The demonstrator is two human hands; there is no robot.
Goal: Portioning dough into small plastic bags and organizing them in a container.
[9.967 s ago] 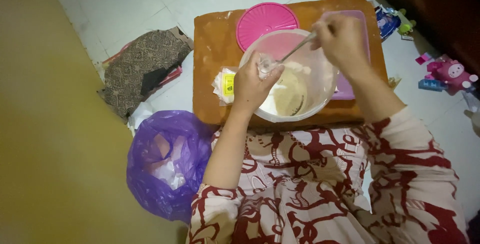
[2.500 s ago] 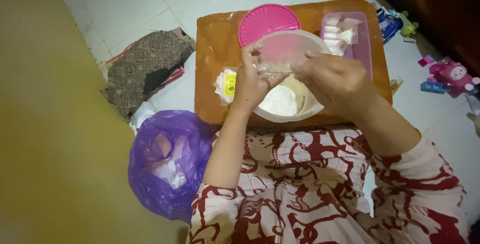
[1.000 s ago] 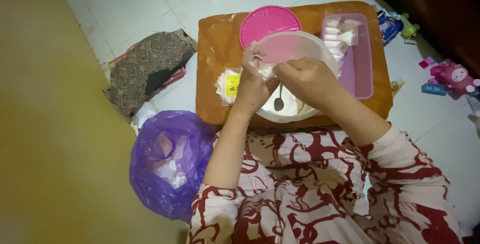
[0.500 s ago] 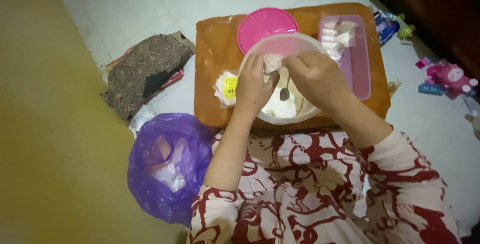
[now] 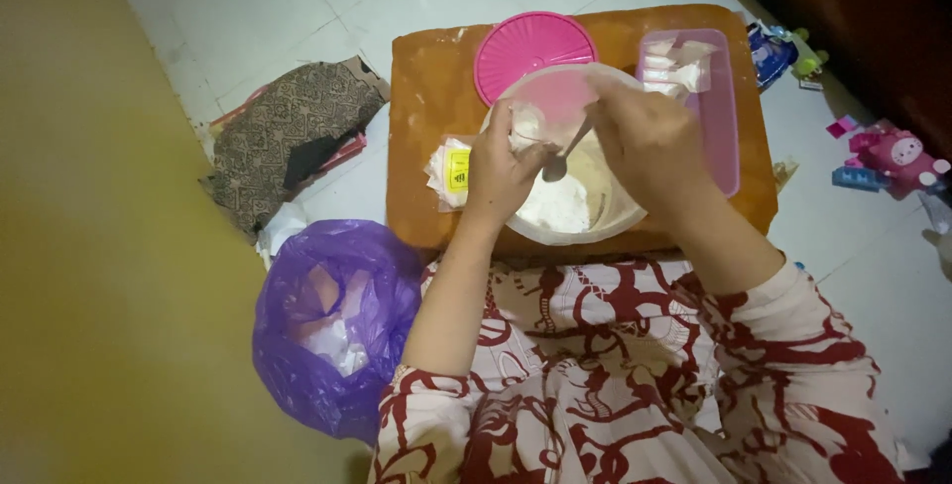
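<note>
Spoon (image 5: pixel 563 155): frame centre, above the white bowl (image 5: pixel 605 228), handle slanting up-right into right hand (image 5: pixel 650 147), grip closed on it. Left hand (image 5: pixel 501 172), immediately left, pinches a small white packet (image 5: pixel 526 127).

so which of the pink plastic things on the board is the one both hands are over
The round translucent bowl holding white filling, under the left hand and right hand. The round pink lid and rectangular pink container lie untouched.
</note>
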